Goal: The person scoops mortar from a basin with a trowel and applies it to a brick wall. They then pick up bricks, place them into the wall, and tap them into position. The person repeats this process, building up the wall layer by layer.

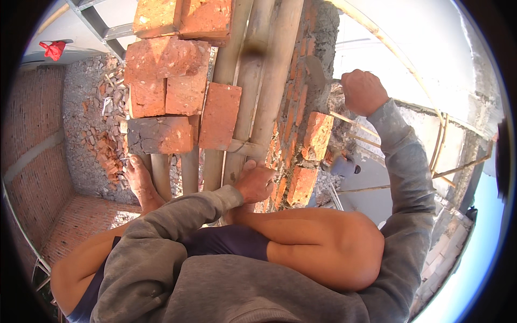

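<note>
My right hand (365, 92) is closed in a fist at the right side of the brick wall (293, 116). It grips what looks like a trowel (316, 72), whose grey blade lies against the wet mortar (325, 35) on the wall top. My left hand (255, 184) is curled just left of the wall, low over the bamboo poles; whether anything is in its fingers is hidden. Two orange bricks, an upper brick (318, 135) and a lower brick (302, 185), sit along the wall's right edge.
Stacked bricks (167, 81) rest on the bamboo poles (261, 70) ahead of me, beside my bare foot (141, 180). Far below on the left lies brick rubble (105, 148). Another person (342, 164) is below the wall on the right. A metal ladder-like frame (99, 27) stands upper left.
</note>
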A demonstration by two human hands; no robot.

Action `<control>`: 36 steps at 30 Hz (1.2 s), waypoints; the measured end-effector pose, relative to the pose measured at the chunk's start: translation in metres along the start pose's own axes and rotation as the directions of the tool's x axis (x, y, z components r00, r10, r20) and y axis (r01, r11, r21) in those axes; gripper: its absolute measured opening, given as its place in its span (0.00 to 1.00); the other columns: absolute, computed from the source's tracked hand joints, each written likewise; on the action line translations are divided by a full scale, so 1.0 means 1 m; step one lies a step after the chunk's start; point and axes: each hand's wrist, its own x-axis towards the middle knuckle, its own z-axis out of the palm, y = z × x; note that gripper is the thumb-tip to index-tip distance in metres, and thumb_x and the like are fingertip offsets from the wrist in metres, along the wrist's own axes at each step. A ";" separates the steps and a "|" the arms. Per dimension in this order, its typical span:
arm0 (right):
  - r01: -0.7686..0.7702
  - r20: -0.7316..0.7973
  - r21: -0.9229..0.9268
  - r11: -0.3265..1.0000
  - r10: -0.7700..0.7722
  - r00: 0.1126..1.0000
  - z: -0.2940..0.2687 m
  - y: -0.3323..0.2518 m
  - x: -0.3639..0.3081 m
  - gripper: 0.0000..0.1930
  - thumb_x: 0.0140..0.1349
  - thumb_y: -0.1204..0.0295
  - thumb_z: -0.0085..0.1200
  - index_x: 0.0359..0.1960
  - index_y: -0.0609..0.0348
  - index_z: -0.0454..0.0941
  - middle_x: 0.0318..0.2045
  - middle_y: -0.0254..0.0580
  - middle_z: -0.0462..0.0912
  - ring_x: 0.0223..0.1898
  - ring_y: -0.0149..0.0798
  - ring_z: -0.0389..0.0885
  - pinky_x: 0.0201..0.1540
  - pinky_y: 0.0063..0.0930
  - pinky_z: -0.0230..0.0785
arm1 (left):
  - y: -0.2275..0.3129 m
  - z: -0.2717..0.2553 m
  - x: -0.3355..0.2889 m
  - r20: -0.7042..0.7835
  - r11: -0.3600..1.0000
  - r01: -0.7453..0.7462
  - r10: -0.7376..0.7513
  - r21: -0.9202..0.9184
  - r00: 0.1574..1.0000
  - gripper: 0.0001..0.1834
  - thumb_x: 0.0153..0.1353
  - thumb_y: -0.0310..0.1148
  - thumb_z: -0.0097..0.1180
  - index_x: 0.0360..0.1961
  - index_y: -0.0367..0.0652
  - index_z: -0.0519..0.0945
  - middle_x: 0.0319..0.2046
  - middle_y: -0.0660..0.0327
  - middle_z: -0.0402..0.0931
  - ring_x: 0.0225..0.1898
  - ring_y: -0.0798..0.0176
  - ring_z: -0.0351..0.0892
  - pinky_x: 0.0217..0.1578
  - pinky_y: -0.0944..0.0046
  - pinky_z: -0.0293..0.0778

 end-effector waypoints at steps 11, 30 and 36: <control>0.042 -0.388 0.708 0.705 0.339 0.857 -0.175 0.001 -0.043 0.17 0.79 0.66 0.52 0.31 0.65 0.78 0.18 0.29 0.64 0.19 0.23 0.61 0.22 0.26 0.51 | 0.122 -0.152 0.015 -0.103 0.869 -0.250 0.321 0.426 0.941 0.28 0.63 0.33 0.63 0.64 0.36 0.75 0.46 0.52 0.79 0.50 0.45 0.80 0.57 0.46 0.74; 0.359 -0.231 0.932 -0.060 0.663 0.712 -0.044 -0.067 -0.085 0.10 0.75 0.69 0.64 0.41 0.65 0.82 0.25 0.29 0.78 0.22 0.21 0.72 0.23 0.18 0.63 | 0.091 -0.208 0.063 0.374 0.149 -0.343 -0.331 0.927 0.866 0.28 0.62 0.48 0.65 0.63 0.52 0.83 0.71 0.52 0.68 0.82 0.34 0.47 0.67 0.08 0.55; 0.401 -0.077 0.895 -0.197 0.817 0.571 -0.005 -0.081 -0.114 0.09 0.68 0.76 0.68 0.42 0.62 0.78 0.24 0.28 0.77 0.20 0.21 0.71 0.22 0.19 0.63 | 0.087 -0.222 0.071 0.525 0.135 -0.507 -0.205 0.851 0.826 0.35 0.52 0.57 0.71 0.58 0.49 0.83 0.67 0.54 0.69 0.81 0.35 0.51 0.57 0.04 0.62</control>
